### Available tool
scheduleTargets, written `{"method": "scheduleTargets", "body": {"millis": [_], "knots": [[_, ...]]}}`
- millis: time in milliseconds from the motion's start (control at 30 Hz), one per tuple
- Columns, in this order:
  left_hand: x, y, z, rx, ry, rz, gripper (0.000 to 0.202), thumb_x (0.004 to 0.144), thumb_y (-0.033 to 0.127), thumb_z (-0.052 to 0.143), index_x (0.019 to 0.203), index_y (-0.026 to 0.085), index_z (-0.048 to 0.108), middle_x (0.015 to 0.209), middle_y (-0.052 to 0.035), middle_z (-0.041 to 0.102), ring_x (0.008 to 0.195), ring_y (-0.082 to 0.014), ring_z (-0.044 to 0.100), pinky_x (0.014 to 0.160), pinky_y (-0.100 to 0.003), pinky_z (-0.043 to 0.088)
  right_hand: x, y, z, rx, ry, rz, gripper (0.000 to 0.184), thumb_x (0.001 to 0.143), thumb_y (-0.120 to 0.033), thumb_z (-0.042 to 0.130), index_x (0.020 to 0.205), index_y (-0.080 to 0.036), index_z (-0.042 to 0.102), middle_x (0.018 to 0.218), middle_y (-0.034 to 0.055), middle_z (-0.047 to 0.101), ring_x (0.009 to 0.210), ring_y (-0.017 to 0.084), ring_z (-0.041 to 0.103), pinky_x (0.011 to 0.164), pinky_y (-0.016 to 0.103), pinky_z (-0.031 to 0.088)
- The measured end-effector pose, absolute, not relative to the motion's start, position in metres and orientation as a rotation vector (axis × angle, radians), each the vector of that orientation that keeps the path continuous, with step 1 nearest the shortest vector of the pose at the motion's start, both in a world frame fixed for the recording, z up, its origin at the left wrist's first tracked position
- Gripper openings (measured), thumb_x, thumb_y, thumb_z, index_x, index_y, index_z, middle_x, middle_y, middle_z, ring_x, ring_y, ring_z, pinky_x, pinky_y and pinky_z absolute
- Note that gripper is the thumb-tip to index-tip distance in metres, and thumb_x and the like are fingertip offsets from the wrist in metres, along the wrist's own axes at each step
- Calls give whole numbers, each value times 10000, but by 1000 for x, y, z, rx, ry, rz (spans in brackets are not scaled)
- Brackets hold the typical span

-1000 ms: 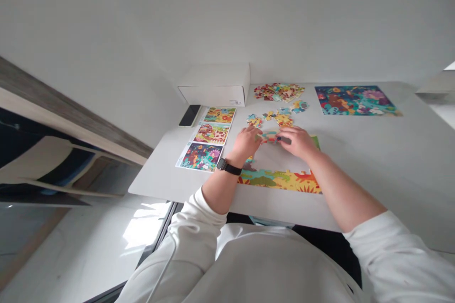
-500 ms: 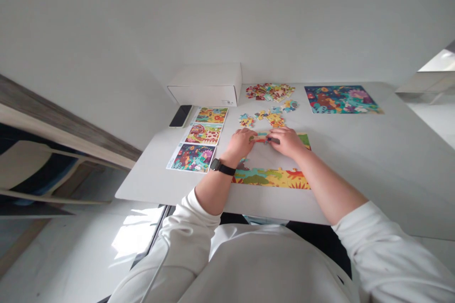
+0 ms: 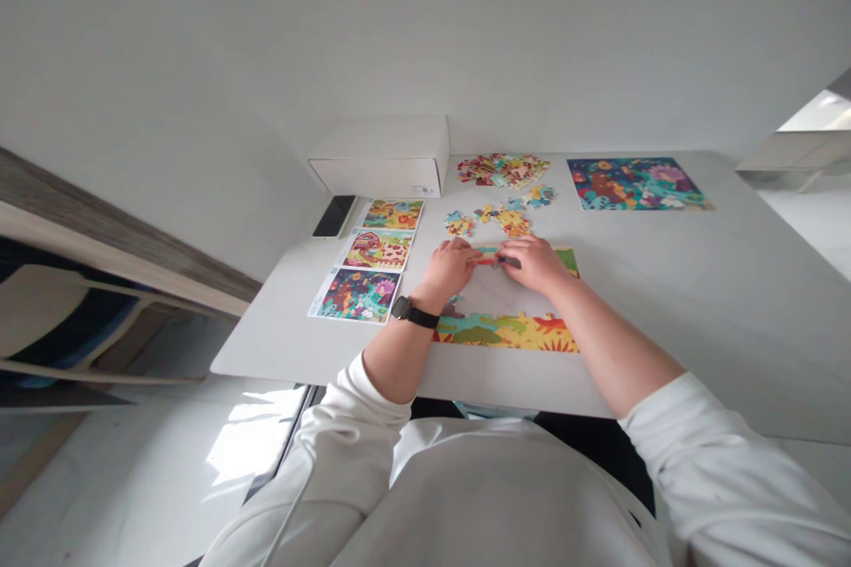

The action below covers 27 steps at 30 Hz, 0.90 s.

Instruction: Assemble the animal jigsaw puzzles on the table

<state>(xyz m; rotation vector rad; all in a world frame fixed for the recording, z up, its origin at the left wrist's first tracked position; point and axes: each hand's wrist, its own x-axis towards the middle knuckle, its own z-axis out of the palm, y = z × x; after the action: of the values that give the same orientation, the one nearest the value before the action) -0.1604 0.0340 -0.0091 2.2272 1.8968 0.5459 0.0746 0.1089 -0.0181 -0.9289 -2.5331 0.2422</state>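
Observation:
A partly built jigsaw puzzle lies on the white table, its bottom strip orange, yellow and green. My left hand and my right hand meet over its top edge, fingers curled and pressing on a small row of joined puzzle pieces. A black watch is on my left wrist. Loose pieces lie just beyond my hands, and a bigger heap of pieces sits farther back.
A finished blue puzzle lies at the back right. Three picture cards are lined up on the left, with a black phone and a white box behind them. The table's left edge drops to the floor.
Both hands stay on the joined pieces at the puzzle's top edge; only the camera view has shifted slightly.

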Motion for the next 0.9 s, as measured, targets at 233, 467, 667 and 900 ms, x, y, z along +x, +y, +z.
{"method": "scheduleTargets", "body": {"millis": [233, 467, 667, 900], "knots": [[-160, 34, -8, 2229, 1895, 522, 373, 1013, 190, 595, 1294, 299, 814, 1351, -102, 692, 1270, -276, 620, 1169, -423, 494, 74, 109, -17, -911, -2563, 268, 262, 962, -226, 706, 1162, -276, 869, 1311, 100, 801, 1208, 329, 711, 1130, 539, 514], [-160, 33, -8, 2241, 1895, 530, 398, 1011, 193, 597, 1332, 314, 800, 1342, -107, 692, 1249, -276, 625, 1158, -435, 505, 76, 109, -16, -898, -2550, 231, 283, 980, -259, 680, 1191, -293, 866, 1282, 86, 812, 1195, 315, 716, 1104, 508, 533], [-161, 34, -9, 2244, 1913, 489, 410, 999, 179, 598, 1289, 368, 818, 1352, -85, 683, 1263, -272, 620, 1175, -448, 507, 76, 110, -14, -870, -2587, 303, 296, 953, -213, 719, 1168, -342, 876, 1265, 57, 823, 1182, 301, 752, 1128, 506, 546], [-162, 34, -6, 2240, 1932, 406, 376, 1011, 261, 637, 1342, 340, 796, 1407, -77, 674, 1304, -271, 624, 1204, -424, 495, 102, 117, 6, -968, -2306, 349, 290, 975, -304, 736, 1245, -308, 844, 1434, 82, 748, 1337, 305, 690, 1193, 519, 530]]}}
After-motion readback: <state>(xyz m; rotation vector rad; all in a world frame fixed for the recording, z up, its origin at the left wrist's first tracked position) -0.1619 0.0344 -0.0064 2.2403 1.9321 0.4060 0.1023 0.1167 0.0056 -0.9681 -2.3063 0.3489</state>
